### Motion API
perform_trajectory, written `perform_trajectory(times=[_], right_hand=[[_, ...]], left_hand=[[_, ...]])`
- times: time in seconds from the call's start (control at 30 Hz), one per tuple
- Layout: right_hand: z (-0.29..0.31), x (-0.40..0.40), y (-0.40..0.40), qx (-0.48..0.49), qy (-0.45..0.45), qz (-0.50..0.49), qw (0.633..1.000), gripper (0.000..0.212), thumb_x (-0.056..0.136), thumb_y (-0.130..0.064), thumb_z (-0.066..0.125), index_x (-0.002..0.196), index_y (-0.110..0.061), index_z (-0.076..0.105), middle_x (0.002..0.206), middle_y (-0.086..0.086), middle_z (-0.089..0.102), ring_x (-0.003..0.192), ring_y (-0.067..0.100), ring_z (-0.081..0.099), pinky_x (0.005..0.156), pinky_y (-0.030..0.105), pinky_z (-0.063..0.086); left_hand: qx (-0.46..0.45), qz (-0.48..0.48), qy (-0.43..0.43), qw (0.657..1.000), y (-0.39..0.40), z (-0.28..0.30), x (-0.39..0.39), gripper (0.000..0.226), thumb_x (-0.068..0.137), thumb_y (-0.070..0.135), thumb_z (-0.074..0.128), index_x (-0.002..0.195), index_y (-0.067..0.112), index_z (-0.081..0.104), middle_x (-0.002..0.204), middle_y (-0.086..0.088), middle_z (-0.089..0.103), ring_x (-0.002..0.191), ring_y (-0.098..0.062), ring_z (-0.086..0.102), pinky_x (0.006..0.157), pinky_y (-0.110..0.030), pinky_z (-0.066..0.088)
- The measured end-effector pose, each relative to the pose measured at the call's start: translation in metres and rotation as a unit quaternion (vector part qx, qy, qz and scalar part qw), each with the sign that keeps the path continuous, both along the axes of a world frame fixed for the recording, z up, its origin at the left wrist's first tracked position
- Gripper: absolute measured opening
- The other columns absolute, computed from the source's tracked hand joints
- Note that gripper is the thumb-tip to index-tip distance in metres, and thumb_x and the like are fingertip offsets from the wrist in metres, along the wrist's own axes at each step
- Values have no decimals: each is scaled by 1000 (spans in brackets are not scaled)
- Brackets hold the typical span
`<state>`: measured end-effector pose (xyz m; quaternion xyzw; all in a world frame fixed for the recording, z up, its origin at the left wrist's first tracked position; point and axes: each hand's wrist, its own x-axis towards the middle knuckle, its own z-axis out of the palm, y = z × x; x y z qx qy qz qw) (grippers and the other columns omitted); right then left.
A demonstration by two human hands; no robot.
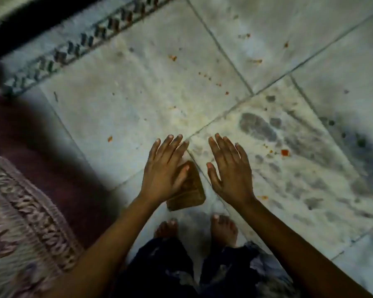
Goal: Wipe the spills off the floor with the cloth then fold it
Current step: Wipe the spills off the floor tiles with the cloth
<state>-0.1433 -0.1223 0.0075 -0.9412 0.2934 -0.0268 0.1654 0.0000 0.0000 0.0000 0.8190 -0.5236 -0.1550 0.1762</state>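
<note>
A small brown cloth (191, 190), folded into a compact pad, lies on the pale tiled floor (138, 100) just in front of my bare feet. My left hand (165, 168) hovers over its left side with fingers spread, and its thumb lies over the cloth. My right hand (228, 168) is held open beside the cloth, to its right, holding nothing. Small orange-red spots (285, 152) and crumbs are scattered over the tiles, with grey smudges (258, 127) to the right.
A patterned rug (19, 222) covers the floor at the left. A dark patterned border strip (78, 46) runs along the far left edge of the tiles. My feet (224, 229) stand at the bottom centre.
</note>
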Motion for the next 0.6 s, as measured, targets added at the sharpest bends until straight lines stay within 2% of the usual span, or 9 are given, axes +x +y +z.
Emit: perform_trajectory(times=[0.07,0.17,0.27,0.37,0.47,0.53,0.6], right_hand=[[-45,2,1,6,-5,6,1000,54,93,-34,36,143,-13,33,147,11,39,135,25,37,111,43,24],[-118,-2,2,2,-21,18,1000,56,92,-34,39,143,-14,31,148,11,37,135,25,36,112,43,23],[-151,-3,-1,-11,-59,8,998,56,91,-32,41,143,-13,33,148,10,37,136,23,33,112,41,21],[-162,-2,0,-1,-87,-11,996,54,92,-33,38,142,-11,35,148,10,38,137,23,32,113,39,19],[-158,-3,6,8,-92,-14,996,54,93,-33,37,142,-10,37,147,11,39,136,24,34,113,38,18],[-152,-4,10,0,-87,0,996,55,92,-33,37,142,-10,37,146,11,40,135,25,35,112,39,19],[-152,-4,14,-4,-83,9,997,55,92,-32,37,141,-10,38,145,12,42,134,25,37,111,40,21]], left_hand=[[-3,-7,-7,1000,11,-46,0,52,90,41,40,136,17,43,144,-10,44,136,-25,31,115,-40,10],[-12,-22,10,1000,30,-115,-6,53,91,43,40,139,22,37,147,-7,39,139,-21,26,116,-45,12],[-34,-39,-1,999,37,-147,-10,55,91,45,39,141,23,34,148,-6,37,139,-21,25,116,-45,13],[5,-74,-37,997,45,-161,-19,63,90,57,35,145,26,29,152,-7,30,142,-24,18,116,-45,7],[77,-122,-73,987,55,-163,-34,81,79,78,30,147,39,14,157,-11,11,143,-35,6,112,-59,1],[103,-129,-94,982,58,-165,-41,90,69,87,33,145,46,10,157,-15,3,142,-44,4,107,-68,2],[111,-124,-105,980,55,-165,-43,94,64,88,35,144,48,7,155,-16,0,140,-48,6,103,-72,7]])
